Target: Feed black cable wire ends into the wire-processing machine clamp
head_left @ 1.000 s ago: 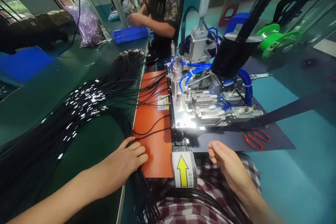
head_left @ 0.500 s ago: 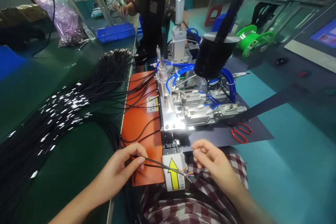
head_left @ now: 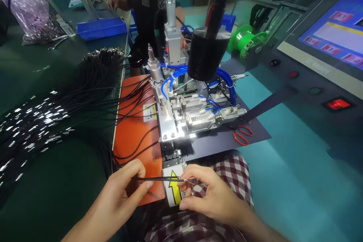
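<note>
My left hand (head_left: 124,189) is closed on two thin black cables (head_left: 161,178), pinched between thumb and fingers above the orange plate (head_left: 138,109). The cables point right. From their stripped ends fan fine coloured wires (head_left: 189,178). Around those wire ends is my right hand (head_left: 208,193), its index and middle fingers bent beside them and its thumb held apart below. Under the cables lies a white label with a yellow arrow (head_left: 175,185). More black cables (head_left: 141,147) run across the orange plate into the metal machine (head_left: 184,117).
At left lies a large bundle of black cables (head_left: 93,72) on the dark green table. Red-handled scissors (head_left: 243,135) rest on the grey base plate. A black lamp head (head_left: 208,55) hangs over the machine; a control panel (head_left: 314,72) stands right. A co-worker (head_left: 144,7) is behind.
My right hand has moved in to the coloured wire ends, and its thumb and fingers have spread apart. My left hand still grips the cables. The view has turned right.
</note>
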Available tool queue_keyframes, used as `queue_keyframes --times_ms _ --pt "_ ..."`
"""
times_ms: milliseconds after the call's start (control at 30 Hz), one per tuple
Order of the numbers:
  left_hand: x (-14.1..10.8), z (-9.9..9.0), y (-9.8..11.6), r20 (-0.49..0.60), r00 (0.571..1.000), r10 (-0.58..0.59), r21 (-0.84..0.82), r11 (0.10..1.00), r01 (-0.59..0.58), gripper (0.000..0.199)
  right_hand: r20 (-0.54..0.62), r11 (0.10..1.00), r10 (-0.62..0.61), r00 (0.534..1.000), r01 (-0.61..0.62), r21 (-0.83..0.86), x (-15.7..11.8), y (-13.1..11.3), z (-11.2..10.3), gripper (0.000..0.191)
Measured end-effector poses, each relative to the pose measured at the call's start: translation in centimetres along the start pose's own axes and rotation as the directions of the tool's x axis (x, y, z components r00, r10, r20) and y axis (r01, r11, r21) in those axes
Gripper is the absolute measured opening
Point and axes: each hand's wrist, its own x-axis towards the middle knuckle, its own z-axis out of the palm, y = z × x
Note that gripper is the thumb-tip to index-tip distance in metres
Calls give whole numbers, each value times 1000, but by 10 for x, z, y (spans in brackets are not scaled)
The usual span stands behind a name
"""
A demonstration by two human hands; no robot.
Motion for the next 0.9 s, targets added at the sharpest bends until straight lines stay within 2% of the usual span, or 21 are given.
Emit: queue_keyframes --times_ms 67,167,233,300,367,433,567,667,733,800,867,900 --pt "-1 -3 3 16 999 46 -13 999 -46 24 11 1000 4 1000 -4 20 -2 -1 0 28" --pt "-1 -4 10 55 992 110 -19 994 -109 24 -105 996 71 992 -65 53 0 -1 1 41" --pt "0 -2 16 61 990 127 6 992 -128 23 -200 997 78 977 -75 23 3 0 1 38" --pt "2 0 23 71 987 145 9 989 -146 20 -308 996 10 951 -38 -84 8 2 0 36" --pt "5 3 32 87 982 168 -23 986 -167 15 -373 974 -111 921 26 -225 11 4 -2 41" --pt "9 6 38 100 978 185 -79 981 -177 14 -334 939 -205 920 88 -333 11 4 -3 42" --pt "21 9 45 88 986 143 -206 971 -122 15 -142 873 -269 953 179 -453 1 3 0 21" --pt "32 12 47 80 991 107 -269 960 -81 16 -48 801 -333 942 256 -541 -12 1 7 24" --pt "39 16 47 72 993 97 -287 955 -73 16 35 813 -292 956 267 -518 -18 0 10 22" --pt "45 20 44 64 994 85 -298 953 -62 17 56 899 -164 985 173 -403 -18 0 9 10" --pt "49 26 39 58 996 70 -332 942 -47 19 -64 976 -21 998 7 -218 -11 -1 2 9" --pt "50 29 36 57 996 62 -358 933 -37 19 -164 992 34 986 -54 -115 -6 -1 -2 13"
